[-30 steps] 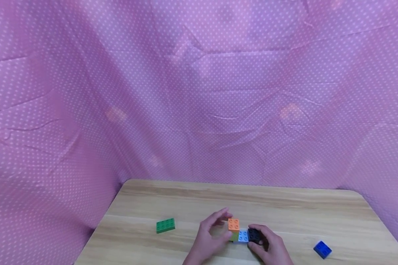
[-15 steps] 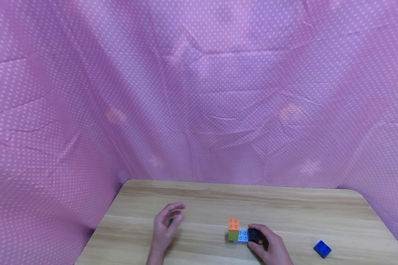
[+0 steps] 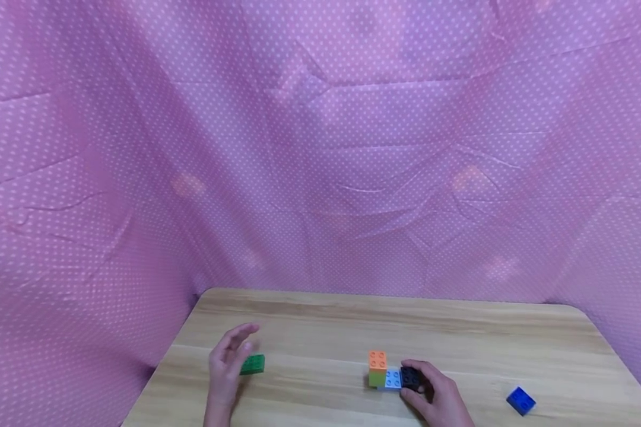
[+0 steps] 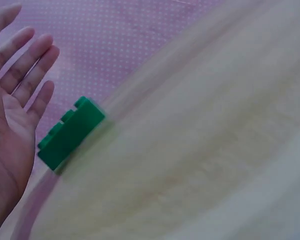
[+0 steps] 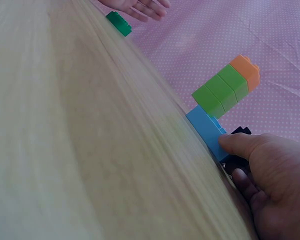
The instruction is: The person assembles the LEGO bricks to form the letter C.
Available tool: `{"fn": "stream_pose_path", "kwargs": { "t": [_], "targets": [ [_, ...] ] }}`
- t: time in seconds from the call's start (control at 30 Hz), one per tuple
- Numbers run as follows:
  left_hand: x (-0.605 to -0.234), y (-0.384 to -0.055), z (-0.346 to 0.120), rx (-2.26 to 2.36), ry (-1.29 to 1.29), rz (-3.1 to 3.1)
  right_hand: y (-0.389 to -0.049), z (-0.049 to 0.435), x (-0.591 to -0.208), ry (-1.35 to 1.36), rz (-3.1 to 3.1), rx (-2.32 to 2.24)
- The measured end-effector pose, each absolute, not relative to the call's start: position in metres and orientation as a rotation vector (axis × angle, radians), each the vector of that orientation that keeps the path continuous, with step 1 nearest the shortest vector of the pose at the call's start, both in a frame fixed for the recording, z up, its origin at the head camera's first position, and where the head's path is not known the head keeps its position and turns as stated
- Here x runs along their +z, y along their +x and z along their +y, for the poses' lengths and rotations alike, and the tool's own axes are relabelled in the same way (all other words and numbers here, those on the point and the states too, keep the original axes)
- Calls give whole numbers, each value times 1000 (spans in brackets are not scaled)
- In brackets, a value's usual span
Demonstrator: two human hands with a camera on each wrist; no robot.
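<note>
My left hand has its fingers spread and relaxed beside a green brick lying on the table; in the left wrist view that green brick lies past the little finger, outside the grasp. My right hand pinches a black toy brick between thumb and fingers. This black brick sits at the right end of a light blue brick. On the blue brick's left end stands a short tower: two lime green bricks topped by an orange brick. Fingers hide part of the black brick.
A dark blue brick lies apart on the right side of the wooden table. Pink dotted cloth hangs behind the table and along its sides.
My left hand has left the tower and travelled left to the green brick, which now lies a little farther left. The right hand keeps its hold on the black brick.
</note>
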State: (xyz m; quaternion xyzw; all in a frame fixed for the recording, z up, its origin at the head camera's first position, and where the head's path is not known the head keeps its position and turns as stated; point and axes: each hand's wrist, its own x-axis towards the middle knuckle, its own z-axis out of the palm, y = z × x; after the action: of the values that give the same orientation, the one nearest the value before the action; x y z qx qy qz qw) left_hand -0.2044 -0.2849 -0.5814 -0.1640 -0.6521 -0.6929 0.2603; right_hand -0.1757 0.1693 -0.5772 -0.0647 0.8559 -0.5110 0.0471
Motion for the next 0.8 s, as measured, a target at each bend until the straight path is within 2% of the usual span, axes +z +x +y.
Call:
{"fn": "stream_pose_path", "kwargs": {
  "t": [0.3, 0.8],
  "targets": [
    [-583, -186, -334, -1669, -126, -2139, -176, 169, -578, -196, 2609, -1563],
    [-594, -193, -330, -1505, -164, -2535, -175, 169, -577, -192, 2623, -1553]
  ]
}}
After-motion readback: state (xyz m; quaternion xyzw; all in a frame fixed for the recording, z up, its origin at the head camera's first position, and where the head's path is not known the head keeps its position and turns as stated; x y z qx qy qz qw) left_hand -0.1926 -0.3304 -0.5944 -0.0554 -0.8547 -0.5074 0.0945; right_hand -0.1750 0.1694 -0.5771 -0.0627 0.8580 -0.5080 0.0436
